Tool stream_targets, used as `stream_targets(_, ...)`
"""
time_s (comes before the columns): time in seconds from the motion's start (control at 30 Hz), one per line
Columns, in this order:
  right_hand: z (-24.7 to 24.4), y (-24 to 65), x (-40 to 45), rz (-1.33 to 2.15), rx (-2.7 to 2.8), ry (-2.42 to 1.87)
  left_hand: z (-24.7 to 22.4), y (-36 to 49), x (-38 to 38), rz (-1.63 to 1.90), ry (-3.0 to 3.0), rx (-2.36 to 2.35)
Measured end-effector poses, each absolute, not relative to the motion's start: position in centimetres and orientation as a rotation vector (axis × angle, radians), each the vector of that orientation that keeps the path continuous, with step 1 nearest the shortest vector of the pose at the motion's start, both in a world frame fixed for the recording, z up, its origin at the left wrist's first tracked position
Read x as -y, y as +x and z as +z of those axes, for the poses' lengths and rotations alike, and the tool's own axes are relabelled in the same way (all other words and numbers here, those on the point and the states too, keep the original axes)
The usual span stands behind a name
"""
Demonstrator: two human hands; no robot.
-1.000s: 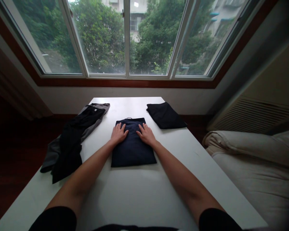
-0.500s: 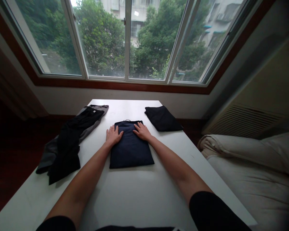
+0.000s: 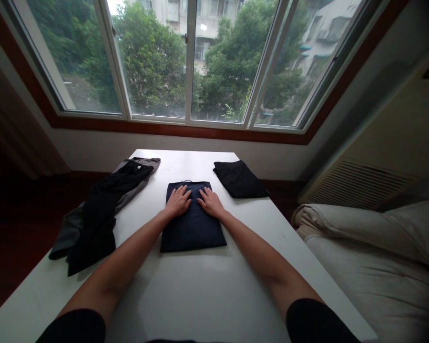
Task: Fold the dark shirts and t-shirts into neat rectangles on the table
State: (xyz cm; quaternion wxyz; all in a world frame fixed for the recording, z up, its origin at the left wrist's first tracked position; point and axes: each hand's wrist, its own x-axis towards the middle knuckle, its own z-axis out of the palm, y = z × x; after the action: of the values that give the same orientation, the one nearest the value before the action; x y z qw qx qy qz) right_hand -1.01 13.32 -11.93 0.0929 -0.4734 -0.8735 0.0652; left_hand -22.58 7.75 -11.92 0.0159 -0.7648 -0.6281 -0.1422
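A folded navy garment (image 3: 193, 228) lies flat on the white table (image 3: 200, 295), with a thin cord loop at its far edge. On its upper left part rests my left hand (image 3: 178, 201), fingers spread. My right hand (image 3: 210, 202) lies on the upper right part, its fingers spread too. Neither hand grips the cloth. Beyond and to the right is a folded black garment (image 3: 239, 179). Unfolded black clothing (image 3: 100, 209) lies over a grey garment (image 3: 66, 233) along the table's left side.
A beige sofa (image 3: 372, 257) stands to the right of the table. Behind the table's far edge are a wall and a wide window (image 3: 189, 71). A curtain (image 3: 25, 119) hangs at the left, and a vented panel (image 3: 361, 183) stands at the right.
My left hand has moved right, from the navy garment's left edge further onto its top. My right hand has shifted slightly nearer. The view has changed slightly.
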Motion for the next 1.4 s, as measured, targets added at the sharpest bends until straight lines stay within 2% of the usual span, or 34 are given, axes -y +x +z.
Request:
stream_targets(0.3, -11.8, 0.2, -11.7, 0.210, 2.608, -1.395, -12.5, -22.4, -12.4, -0.233, -2.405, 2.176)
stream_targets(0.83, -10.2, 0.9, -0.9, 0.160, 2.874, -0.873, -12.3, -23.4, -13.2, -0.273, -2.320, 2.234)
stream_targets(1.0, -9.2, 0.6, 0.4, 0.234, 2.929, -0.625, -11.7, -22.0, -13.0, -0.362, -2.506, 1.905)
stream_targets(1.13, -8.6, 0.5, 1.0, 0.288, 2.956, -0.528, -11.6, -20.4, -13.4, -0.272, -2.776, 1.542)
stream_targets(1.27, -8.6, 0.7, 1.6, 0.364, 2.930, -0.445, -11.6, -19.6, -13.9, -0.202, -2.826, 1.501)
stream_targets(1.4, -8.6, 2.6, 1.5, 0.560, 2.707, -0.470, -11.0, -20.2, -12.3, -0.290, -2.773, 1.584)
